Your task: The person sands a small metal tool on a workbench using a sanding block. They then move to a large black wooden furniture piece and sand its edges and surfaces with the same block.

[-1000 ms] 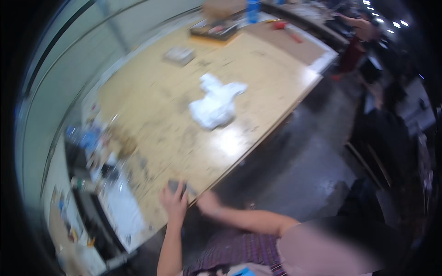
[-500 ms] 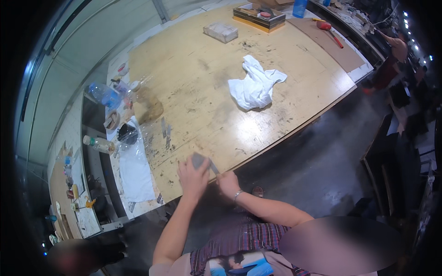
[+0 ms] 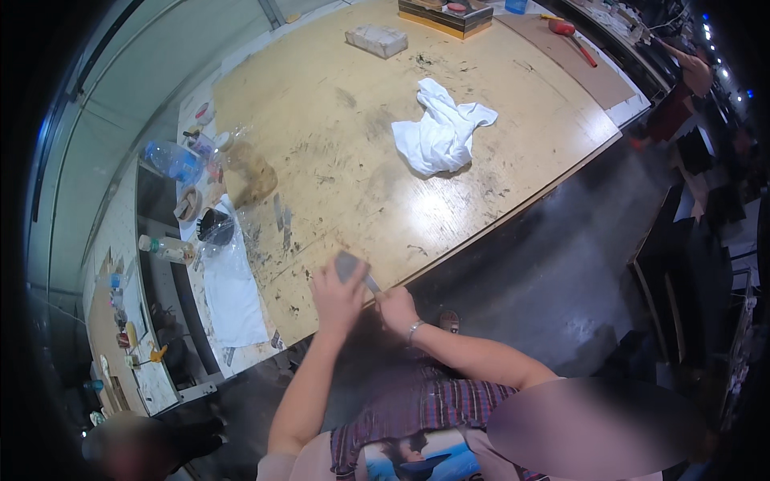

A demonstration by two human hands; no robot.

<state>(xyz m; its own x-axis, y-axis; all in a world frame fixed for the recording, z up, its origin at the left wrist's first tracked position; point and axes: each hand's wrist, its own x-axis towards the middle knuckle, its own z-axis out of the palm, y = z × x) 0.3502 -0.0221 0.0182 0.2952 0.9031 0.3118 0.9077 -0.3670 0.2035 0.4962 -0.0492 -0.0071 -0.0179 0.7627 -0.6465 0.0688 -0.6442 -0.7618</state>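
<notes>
At the near edge of the wooden table, my left hand point(image 3: 335, 298) is closed around a small dark grey block point(image 3: 348, 264), with the fingers curled over its side. Just to its right, my right hand point(image 3: 396, 311) grips one end of a thin grey strip point(image 3: 372, 284), which points up and left toward the block. Whether the strip touches the block cannot be made out, and its far end is partly hidden. Farther off on the table lies a crumpled white cloth point(image 3: 441, 132).
A whitish brick-shaped block point(image 3: 376, 41) and an open box point(image 3: 446, 19) stand at the far side. A red mallet point(image 3: 564, 28) lies far right. Along the left edge are plastic bottles point(image 3: 171, 163), a black cup point(image 3: 215, 227) and a white cloth strip point(image 3: 233, 297).
The whole view has shifted slightly, so the table things sit a little higher and farther left. Both hands keep their holds, and the grey block has tilted a little between the frames.
</notes>
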